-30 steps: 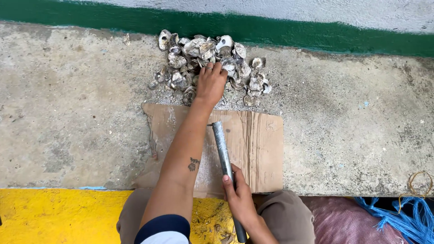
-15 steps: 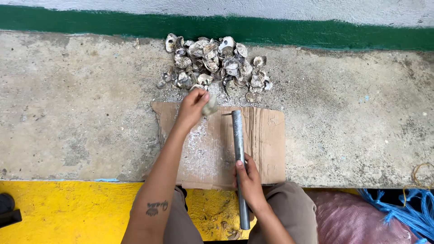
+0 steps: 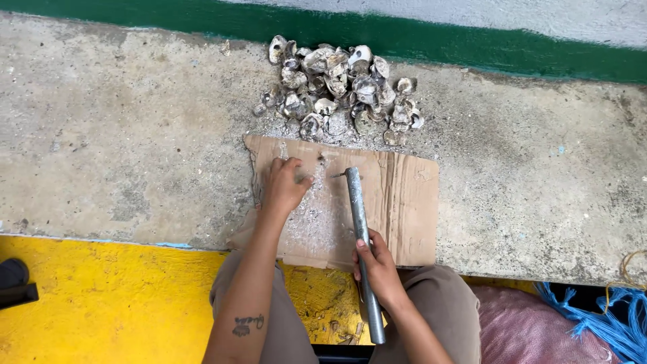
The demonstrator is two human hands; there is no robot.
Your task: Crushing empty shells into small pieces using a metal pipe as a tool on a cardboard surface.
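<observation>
A heap of grey oyster shells [image 3: 340, 87] lies on the concrete ledge by the green stripe. In front of it a piece of brown cardboard [image 3: 404, 202] is dusted with white shell grit. My left hand [image 3: 283, 185] rests on the cardboard's left part, fingers closed over a shell that is mostly hidden. My right hand [image 3: 379, 266] grips a grey metal pipe [image 3: 355, 202] near its lower half; the pipe's top end lies on the cardboard just right of my left hand.
The concrete ledge [image 3: 121, 148] extends to both sides. Below it is a yellow painted floor [image 3: 101, 303]. A dark shoe [image 3: 13, 280] is at the left edge. A pink sack [image 3: 532, 330] and blue rope [image 3: 606, 323] lie at lower right.
My left hand left the shell heap and came back onto the cardboard, closed over a shell. The pipe and my right hand stayed near the cardboard's middle.
</observation>
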